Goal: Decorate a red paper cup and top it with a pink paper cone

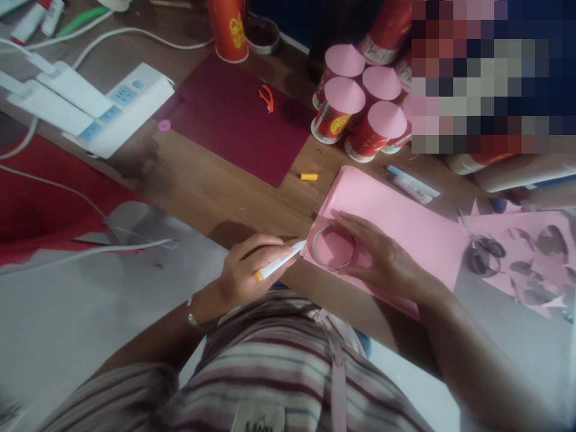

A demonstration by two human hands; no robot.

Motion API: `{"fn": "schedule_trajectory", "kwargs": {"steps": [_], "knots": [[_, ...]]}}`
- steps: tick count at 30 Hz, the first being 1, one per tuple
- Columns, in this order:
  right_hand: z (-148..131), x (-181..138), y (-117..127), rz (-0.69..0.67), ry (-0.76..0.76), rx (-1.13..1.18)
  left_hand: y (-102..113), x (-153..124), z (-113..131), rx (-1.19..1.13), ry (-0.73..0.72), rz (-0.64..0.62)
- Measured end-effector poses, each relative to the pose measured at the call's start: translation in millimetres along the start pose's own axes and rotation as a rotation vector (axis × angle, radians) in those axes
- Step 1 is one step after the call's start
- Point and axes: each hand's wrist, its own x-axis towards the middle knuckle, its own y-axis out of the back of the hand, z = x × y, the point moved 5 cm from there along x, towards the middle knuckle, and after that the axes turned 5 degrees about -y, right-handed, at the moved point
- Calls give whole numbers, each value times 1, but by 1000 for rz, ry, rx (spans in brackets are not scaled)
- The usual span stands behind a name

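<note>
My left hand [254,270] grips a white marker pen [281,260] with a yellow end, its tip at the left edge of a pink paper stack [405,228]. A thin round ring [315,247] lies flat on the stack's near left corner; whether it is a tape roll I cannot tell. Around the ring's right side curve the thumb and fingers of my right hand [382,258], holding it against the paper. A small yellow pen cap [309,177] lies just beyond the stack, and a light-blue-capped marker [413,185] rests along its far edge.
Red paper cups [330,125] with pink cone tops stand at the back right. Scissors [483,255] lie on cut pink scraps [508,231] at right. A dark red sheet [225,126] covers part of the table. A power strip [139,96] with cables is at left.
</note>
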Motion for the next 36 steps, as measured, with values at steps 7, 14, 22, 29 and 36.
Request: {"fn": "schedule_trajectory", "kwargs": {"steps": [7,14,22,29,36], "knots": [[3,1,-2,8,13,-17,-10,8,-6,-44,74,-62],[4,0,-3,2,9,-9,-18,18,-8,-65,81,-117],[0,3,-2,-2,26,12,-21,21,-8,-77,73,-136],[1,1,-3,-2,34,5,-22,20,-12,-112,81,-145],[1,2,-2,-16,3,13,-19,21,-11,-67,54,-181]]}}
